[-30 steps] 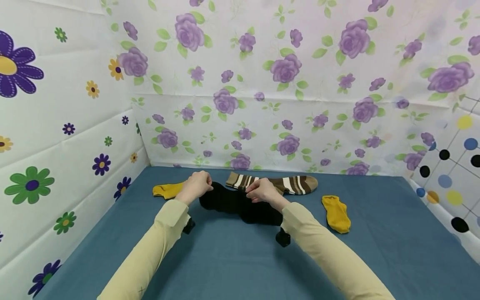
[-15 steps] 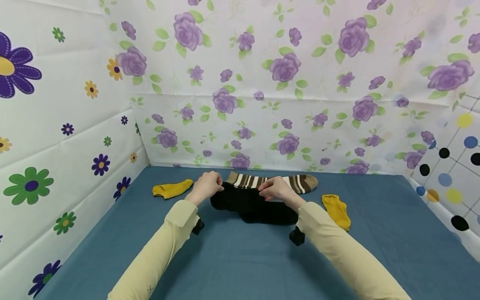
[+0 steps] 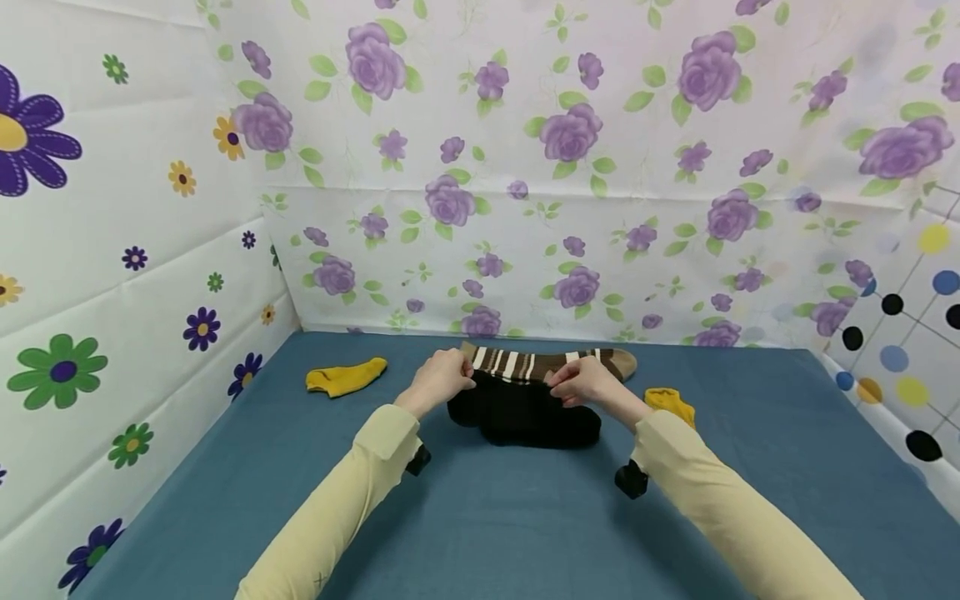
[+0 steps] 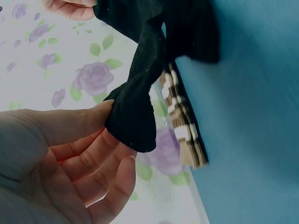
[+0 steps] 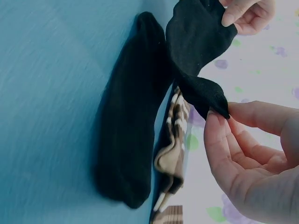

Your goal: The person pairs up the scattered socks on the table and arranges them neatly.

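A black sock hangs stretched between my two hands. My left hand pinches one end between thumb and fingers, and the left wrist view shows that end of the fabric spread a little. At the other end, the thumb and fingertips of my right hand pinch a corner. Below and in front of the held sock, a second black sock lies flat on the blue cloth; the two overlap in the head view. Right behind them lies a brown, white and tan striped sock.
One yellow sock lies at the back left. Another yellow sock is at the right, partly hidden by my right sleeve. Flowered white sheets wall in the blue table surface at the back and left.
Both hands have moved right, carrying the held sock over the lying one. The left yellow sock has come into full view, while my right sleeve now covers more of the right one.
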Available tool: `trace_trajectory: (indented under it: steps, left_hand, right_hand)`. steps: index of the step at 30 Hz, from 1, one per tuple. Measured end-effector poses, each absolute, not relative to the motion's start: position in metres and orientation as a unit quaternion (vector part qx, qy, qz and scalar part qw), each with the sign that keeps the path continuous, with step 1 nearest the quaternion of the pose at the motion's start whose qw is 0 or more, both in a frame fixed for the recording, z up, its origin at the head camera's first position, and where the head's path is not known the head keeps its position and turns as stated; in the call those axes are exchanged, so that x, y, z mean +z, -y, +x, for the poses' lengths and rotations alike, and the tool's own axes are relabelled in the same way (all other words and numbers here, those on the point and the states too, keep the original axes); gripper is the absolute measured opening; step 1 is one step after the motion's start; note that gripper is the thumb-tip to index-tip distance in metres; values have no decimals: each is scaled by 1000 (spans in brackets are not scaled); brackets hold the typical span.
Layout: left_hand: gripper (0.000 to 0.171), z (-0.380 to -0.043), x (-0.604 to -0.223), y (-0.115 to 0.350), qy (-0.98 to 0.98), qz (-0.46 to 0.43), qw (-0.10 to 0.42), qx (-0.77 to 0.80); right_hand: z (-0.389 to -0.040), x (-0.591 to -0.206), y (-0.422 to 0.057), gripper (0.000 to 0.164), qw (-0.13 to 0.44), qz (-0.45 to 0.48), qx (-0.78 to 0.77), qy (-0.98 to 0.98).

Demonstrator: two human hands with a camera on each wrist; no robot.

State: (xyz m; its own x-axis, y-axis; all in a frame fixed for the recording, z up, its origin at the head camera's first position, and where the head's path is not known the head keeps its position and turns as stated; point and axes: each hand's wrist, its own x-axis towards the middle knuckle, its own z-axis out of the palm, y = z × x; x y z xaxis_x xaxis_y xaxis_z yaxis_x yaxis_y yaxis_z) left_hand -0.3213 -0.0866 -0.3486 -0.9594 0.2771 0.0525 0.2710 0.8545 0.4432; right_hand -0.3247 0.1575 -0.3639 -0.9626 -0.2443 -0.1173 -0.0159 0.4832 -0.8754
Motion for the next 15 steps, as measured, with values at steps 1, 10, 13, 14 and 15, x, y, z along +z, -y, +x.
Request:
trace_trajectory:
  steps: [1,10,13,14,15]
  left_hand:
    - [17,-321,-349,85,-963,146,9,228]
    - [13,-321,-353,70,-952,181,18,247]
    - [13,-321,-356,66,-949,189,24,251]
    - [13,-322,-358,65,-948,191,24,252]
    - [12,-322,-359,64,-948,192,22,252]
  right_hand:
    - [-324,-364,-160,18,112,-76,-501,-855]
    - [-319,-370,-185,18,112,-67,-497,-858]
    - [-318,-372,-192,18,111,-60,-498,-858]
    - [-318,-373,-194,18,111,-58,-498,-858]
    - [-317,-373,-196,18,111,-57,-497,-859]
